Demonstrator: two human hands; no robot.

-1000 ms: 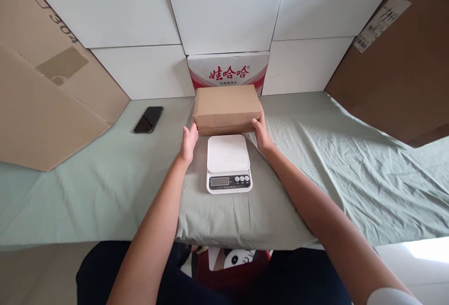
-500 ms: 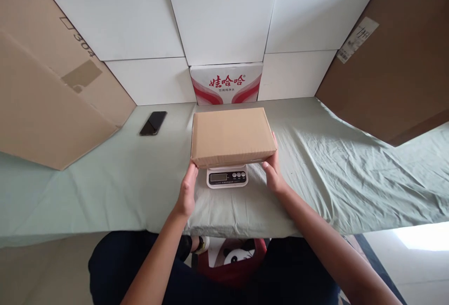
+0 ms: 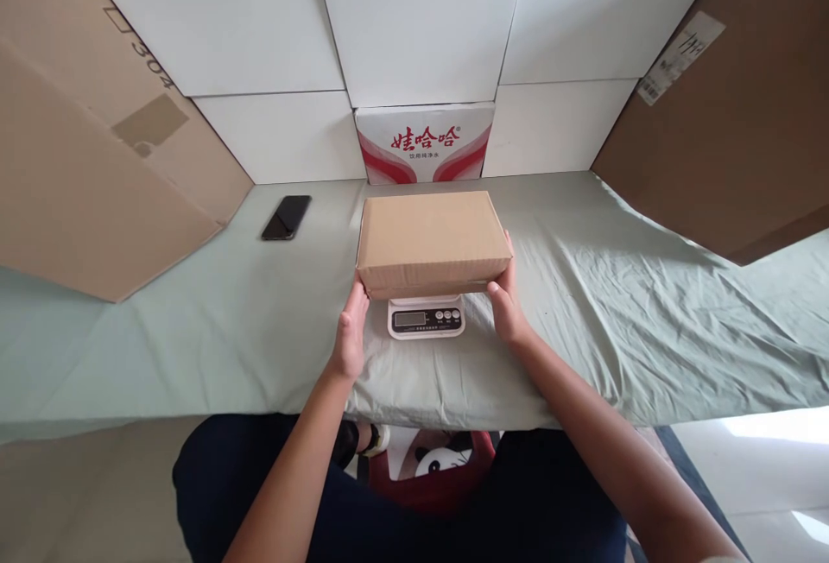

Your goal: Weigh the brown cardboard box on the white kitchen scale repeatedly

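Observation:
A closed brown cardboard box [image 3: 433,230] sits between my two hands, over a white digital kitchen scale [image 3: 427,334]. The scale's dark panel with its display and buttons shows in front; the box hides its weighing plate, so contact with it cannot be made out. My left hand [image 3: 351,330] grips the box's near left corner, with its fingertips hidden behind that side. On the right, my right hand [image 3: 509,304] holds the near right corner, its thumb at the front edge and its fingers along the side and partly underneath.
A black phone [image 3: 286,218] lies at the left on the green cloth [image 3: 259,330]. White panels [image 3: 424,19] and a red-and-white carton [image 3: 424,144] stand along the back. Large brown cardboard sheets [image 3: 84,131] close off the left side, with another cardboard wall [image 3: 744,131] at the right.
The view has tilted slightly down, shifting the scene. The box's front face shows a little more, as though the box has levelled. Both hands keep their hold on it.

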